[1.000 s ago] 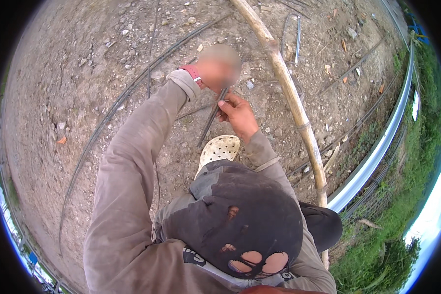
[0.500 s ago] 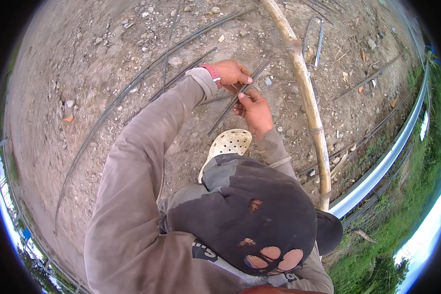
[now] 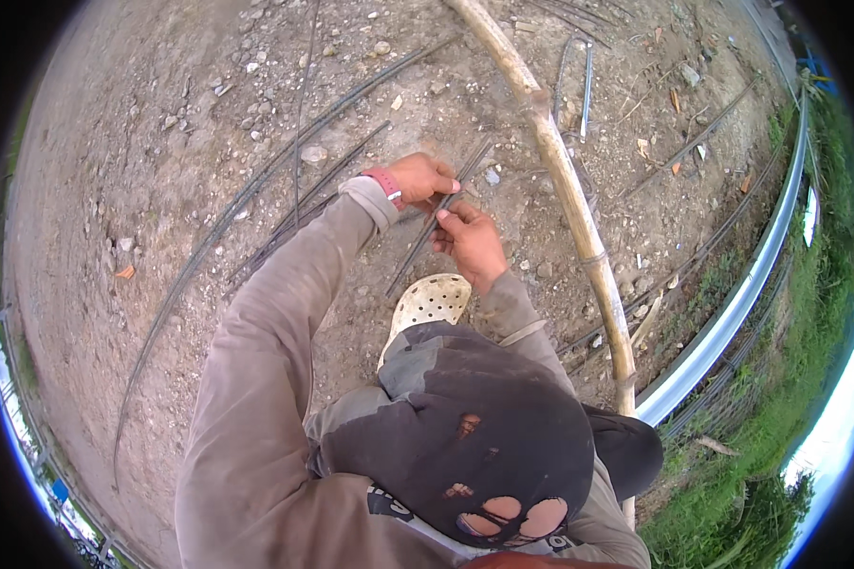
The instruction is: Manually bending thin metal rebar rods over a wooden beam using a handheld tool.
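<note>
A thin dark steel rod [image 3: 413,256], apparently rebar and possibly a pair side by side, slants between my hands above the dirt. My left hand [image 3: 423,177], with a red band at the wrist, closes on its upper part, fingers pointing right. Just below, my right hand [image 3: 474,245] pinches the same rod between thumb and fingers. The lower tip of the rod ends near the pale perforated clog [image 3: 432,302] on my foot. Some fingertips of both hands are hidden behind the rod and each other, so any tie between them cannot be made out.
A long bamboo pole [image 3: 565,171] runs down the right of my hands. Long bent steel bars [image 3: 228,216] lie on the stony ground at left. A bent metal piece [image 3: 587,90] rests beyond the pole. Farther right are a shiny metal rail [image 3: 731,351] and grass [image 3: 807,313].
The whole view has shifted slightly, so the ground and pole appear farther left. Both hands remain on the rod in nearly the same pose.
</note>
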A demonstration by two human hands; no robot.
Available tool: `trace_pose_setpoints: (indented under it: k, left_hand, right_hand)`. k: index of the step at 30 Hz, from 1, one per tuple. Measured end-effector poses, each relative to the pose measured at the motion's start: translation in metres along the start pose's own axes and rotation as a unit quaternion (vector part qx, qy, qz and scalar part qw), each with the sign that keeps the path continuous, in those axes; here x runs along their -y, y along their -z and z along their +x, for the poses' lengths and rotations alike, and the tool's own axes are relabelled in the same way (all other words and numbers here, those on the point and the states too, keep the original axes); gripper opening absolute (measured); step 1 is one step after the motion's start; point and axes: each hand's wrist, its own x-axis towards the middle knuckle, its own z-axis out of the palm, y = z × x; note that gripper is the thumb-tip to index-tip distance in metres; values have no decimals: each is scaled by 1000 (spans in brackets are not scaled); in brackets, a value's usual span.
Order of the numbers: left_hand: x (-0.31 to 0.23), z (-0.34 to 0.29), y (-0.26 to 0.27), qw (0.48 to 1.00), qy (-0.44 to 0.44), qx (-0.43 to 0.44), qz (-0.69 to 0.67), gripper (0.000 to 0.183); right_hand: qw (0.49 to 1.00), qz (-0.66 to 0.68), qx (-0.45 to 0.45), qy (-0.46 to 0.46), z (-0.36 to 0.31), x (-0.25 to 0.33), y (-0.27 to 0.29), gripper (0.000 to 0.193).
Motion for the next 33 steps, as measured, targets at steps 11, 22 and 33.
trace_pose_setpoints:
  k: [11,22,33]
  left_hand:
    - [36,-27,-6,977,-17,-50,-208,25]
    - [64,-94,59,945,9,-310,102,19]
    - [77,-146,38,808,95,-414,410,26]
  right_hand:
    - [990,-143,-16,7,-3,-6,-2,20]
    - [965,-200,-80,147,-77,186,71,19]
    - [926,-226,-228,197,-112,195,151,15]
